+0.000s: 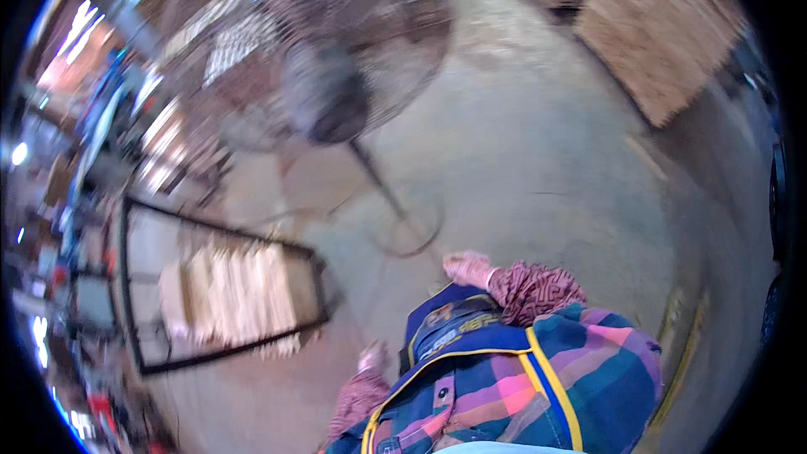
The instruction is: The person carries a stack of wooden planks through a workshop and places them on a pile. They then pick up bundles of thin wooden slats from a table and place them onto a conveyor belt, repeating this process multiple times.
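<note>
My right hand (468, 269) is held in front of my body, past a patterned pink sleeve (538, 290). Its fingers are smeared by motion, and no object shows in it. Lower and further left, my left hand (372, 358) hangs beside my blue apron (458, 328) with yellow trim. Blur hides its fingers too, and I make out nothing held. Nearest to the left hand is a black metal frame (130, 286) around a stack of pale wood pieces (244, 294). Both hands are apart from it.
A large pedestal fan (328, 101) stands ahead, its pole and round base (412, 244) on the concrete floor (538, 160). Brown wood stacks (656, 25) are at the far right. More wood pieces (168, 147) lie at the far left. Yellow floor lines (685, 353) run at right.
</note>
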Demonstrator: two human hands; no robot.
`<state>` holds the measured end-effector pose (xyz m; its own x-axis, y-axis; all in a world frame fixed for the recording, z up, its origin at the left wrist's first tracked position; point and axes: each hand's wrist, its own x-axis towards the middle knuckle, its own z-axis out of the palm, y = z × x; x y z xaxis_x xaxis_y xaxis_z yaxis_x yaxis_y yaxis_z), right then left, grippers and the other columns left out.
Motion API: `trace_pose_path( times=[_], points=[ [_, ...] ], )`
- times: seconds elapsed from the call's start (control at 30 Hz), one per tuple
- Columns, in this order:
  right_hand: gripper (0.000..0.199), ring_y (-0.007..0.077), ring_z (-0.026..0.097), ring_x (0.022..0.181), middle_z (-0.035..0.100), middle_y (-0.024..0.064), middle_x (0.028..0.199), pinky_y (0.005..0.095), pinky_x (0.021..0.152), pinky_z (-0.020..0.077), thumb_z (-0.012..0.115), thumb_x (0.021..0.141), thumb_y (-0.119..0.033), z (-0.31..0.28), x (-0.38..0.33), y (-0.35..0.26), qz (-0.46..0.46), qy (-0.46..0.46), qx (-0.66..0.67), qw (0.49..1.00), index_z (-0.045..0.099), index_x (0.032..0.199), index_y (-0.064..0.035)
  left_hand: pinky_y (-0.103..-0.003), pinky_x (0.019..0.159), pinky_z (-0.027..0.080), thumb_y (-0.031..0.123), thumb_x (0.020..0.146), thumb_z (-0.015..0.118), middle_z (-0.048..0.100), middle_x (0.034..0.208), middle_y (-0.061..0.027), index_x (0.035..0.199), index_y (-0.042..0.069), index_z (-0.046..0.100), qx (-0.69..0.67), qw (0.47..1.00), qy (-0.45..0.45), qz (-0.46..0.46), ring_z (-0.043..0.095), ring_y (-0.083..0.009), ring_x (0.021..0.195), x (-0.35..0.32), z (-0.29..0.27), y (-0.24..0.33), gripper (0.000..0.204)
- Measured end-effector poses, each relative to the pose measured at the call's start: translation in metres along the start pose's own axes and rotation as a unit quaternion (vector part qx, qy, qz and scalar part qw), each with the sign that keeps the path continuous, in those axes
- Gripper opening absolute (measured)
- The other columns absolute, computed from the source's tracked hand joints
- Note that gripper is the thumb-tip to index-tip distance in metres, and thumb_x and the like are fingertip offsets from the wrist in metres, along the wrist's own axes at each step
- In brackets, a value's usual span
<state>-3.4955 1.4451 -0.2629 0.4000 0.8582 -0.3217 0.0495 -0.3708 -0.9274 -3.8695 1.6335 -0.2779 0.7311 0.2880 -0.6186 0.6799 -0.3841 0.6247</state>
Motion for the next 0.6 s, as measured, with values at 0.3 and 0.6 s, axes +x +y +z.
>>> trace_pose_path(
  times=[0.3, 0.6],
  points=[
    [0.035, 0.0294, 0.066, 0.098, 0.068, 0.0178, 0.104, 0.0452, 0.075, 0.0546, 0.065, 0.075, -0.021, -0.215, -0.299, 0.207, 0.295, 0.116, -0.419, 0.851, 0.067, 0.109, -0.0114, -0.043, 0.084, 0.053, 0.013, 0.079, 0.066, 0.067, 0.100, -0.0140, 0.116, 0.016, 0.064, 0.423, 0.906, -0.006, 0.021, 0.065, -0.0307, 0.099, 0.156, -0.093, 0.124, 0.037],
    [0.033, 0.0354, 0.064, 0.095, 0.067, 0.0170, 0.102, 0.0471, 0.081, 0.0526, 0.062, 0.080, -0.019, -0.404, -0.201, 0.199, 0.285, 0.018, -0.338, 0.897, 0.066, 0.111, -0.0081, -0.047, 0.080, 0.051, 0.022, 0.090, 0.054, 0.063, 0.105, -0.0161, 0.119, 0.017, 0.059, 0.345, 0.864, -0.104, 0.352, 0.062, -0.0361, 0.095, 0.406, 0.156, 0.479, 0.030]
  ],
)
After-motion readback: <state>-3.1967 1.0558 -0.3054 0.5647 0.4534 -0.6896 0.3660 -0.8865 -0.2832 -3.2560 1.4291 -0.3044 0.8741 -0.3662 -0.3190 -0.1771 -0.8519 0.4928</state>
